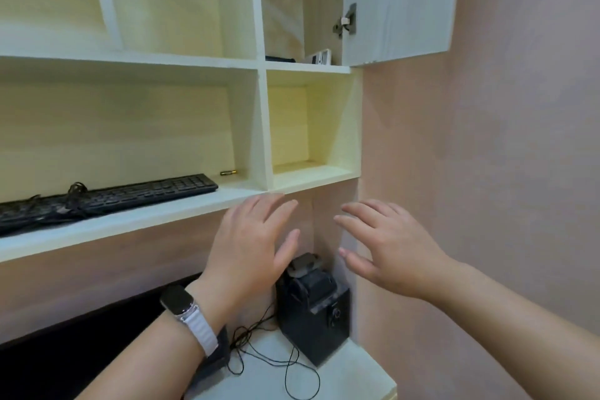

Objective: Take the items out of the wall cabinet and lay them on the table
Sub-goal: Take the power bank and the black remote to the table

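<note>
The wall cabinet's door (399,0) stands swung open at the upper right. Inside, on the cabinet floor (305,67), lie a flat black item (280,59) and a white box (319,57); only their lower edges show. My left hand (256,243), with a watch on its wrist, and my right hand (386,243) are raised side by side below the shelves, fingers spread, holding nothing. Both are well below the cabinet. The table (350,370) is a pale surface at the bottom.
A black keyboard (130,196) with a bundled cable lies on the lower left open shelf, a small gold cylinder (228,173) behind it. A black device (313,305) and thin black wires (276,357) sit on the table's corner. A pink wall (487,172) closes the right.
</note>
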Motion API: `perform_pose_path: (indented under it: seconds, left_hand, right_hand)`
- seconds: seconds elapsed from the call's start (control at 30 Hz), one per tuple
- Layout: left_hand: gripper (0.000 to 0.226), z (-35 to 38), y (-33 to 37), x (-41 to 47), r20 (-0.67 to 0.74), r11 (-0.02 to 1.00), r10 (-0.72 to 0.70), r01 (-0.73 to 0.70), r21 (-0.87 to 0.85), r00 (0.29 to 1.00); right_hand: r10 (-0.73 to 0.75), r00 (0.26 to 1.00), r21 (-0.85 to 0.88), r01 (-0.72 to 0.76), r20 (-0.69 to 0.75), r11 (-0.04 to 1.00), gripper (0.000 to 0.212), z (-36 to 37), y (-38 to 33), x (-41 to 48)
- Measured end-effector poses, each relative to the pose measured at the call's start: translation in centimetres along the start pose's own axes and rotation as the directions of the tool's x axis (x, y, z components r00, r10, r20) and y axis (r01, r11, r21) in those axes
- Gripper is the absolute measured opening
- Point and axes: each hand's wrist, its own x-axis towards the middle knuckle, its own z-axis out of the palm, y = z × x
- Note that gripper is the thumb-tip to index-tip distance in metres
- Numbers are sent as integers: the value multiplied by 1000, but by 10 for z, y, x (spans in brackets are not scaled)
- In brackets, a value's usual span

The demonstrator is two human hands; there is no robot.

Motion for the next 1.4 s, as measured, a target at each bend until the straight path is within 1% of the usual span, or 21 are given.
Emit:
perform_pose_path:
  seconds: [0.17,0.4,0.47,0.53,0.63,0.67,0.73,0.77,0.83,0.87,0.9,0.93,0.97,1.03,1.1,1.17,1.3,1.4]
  left_hand:
    - [42,11,-22,51,-61,998,20,-16,67,998]
    - [41,29,-43,137,-132,982,94,-70,175,987]
    - [42,32,-44,171,-133,967,134,-100,232,982]
    - [44,32,-46,207,-125,952,160,-120,282,979]
    - [46,32,-48,258,-159,956,152,-104,275,976]
    - [45,31,-50,274,-171,956,160,-109,272,972]
    - [43,27,-54,305,-159,946,192,-140,292,968]
    - [43,24,-56,320,-139,934,211,-157,322,967]
    - [42,17,-62,350,-78,897,221,-171,407,972]
    - [42,15,-65,365,-30,882,190,-158,444,981]
    - [42,13,-68,378,33,869,129,-129,478,991]
    - [43,12,-71,389,106,856,46,-94,509,993]
    - [44,13,-74,400,187,835,-49,-63,546,981]
    - [44,17,-78,413,349,799,-209,-47,600,913]
    - [43,25,-83,425,451,784,-320,-34,619,833]
    - [40,33,-90,435,502,791,-386,-2,611,774]
    - [41,49,-100,447,549,810,-441,51,584,710]
    - [41,60,-99,449,602,827,-458,66,558,654]
  right_hand:
    - [37,998,34,-35,-48,999,50,10,35,50]
    - [58,987,98,-43,-151,994,52,31,108,132]
    - [47,985,86,-33,-166,996,53,32,133,157]
    - [36,984,78,-23,-172,997,57,29,156,182]
    - [57,981,135,-32,-185,990,66,24,186,217]
    - [53,979,150,-24,-195,988,64,23,195,229]
    - [41,976,181,-2,-213,984,53,22,210,253]
    - [33,976,203,12,-216,979,49,22,216,265]
    - [4,979,235,45,-203,971,46,23,224,287]
    - [-18,981,234,64,-192,970,47,24,226,297]
    - [-46,983,222,85,-177,971,48,26,228,306]
    - [-76,984,200,108,-161,974,50,28,228,313]
    - [-107,984,170,131,-142,977,52,30,230,322]
    - [-150,987,103,157,-65,982,58,33,233,335]
    - [-152,988,86,149,26,985,65,37,237,347]
    - [-142,986,95,134,83,986,71,39,236,357]
    - [-124,974,132,99,191,986,86,41,235,375]
    - [-127,963,126,100,238,987,83,41,235,379]
